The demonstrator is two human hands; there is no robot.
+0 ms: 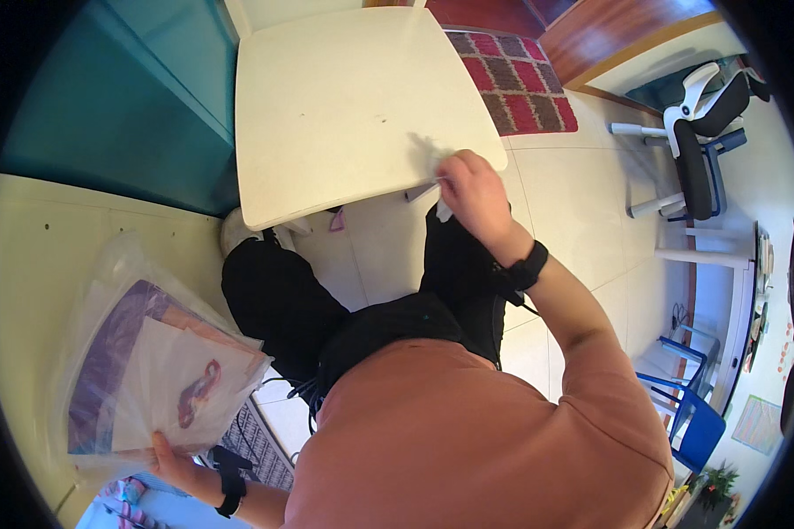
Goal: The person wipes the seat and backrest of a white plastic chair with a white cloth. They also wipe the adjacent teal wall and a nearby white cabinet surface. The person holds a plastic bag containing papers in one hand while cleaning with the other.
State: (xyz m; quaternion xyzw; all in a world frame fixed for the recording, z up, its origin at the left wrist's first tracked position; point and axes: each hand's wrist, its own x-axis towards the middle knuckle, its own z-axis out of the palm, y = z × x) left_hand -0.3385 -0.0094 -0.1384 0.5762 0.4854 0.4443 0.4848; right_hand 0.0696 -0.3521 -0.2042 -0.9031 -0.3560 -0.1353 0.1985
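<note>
My right hand (473, 195) is closed around a crumpled white tissue or cloth (444, 211), just over the front right corner of a cream chair seat (364, 92). The hand is slightly blurred. A few small dark marks show on the seat. At the lower left, my left hand (173, 465) grips a clear plastic bag (129, 264) by its lower edge, thumb on the near face. Inside the bag are a purple-edged booklet (99, 370) and a pale sheet (155, 377) with a red curved picture. My left fingers are hidden behind the bag.
A teal cabinet (139, 99) borders the seat's left side; a cream panel (20, 264) is below it. To the right are a checked rug (516, 79), a black-and-white office chair (691, 159) and a blue chair (698, 430). A cable (298, 390) hangs by my waist.
</note>
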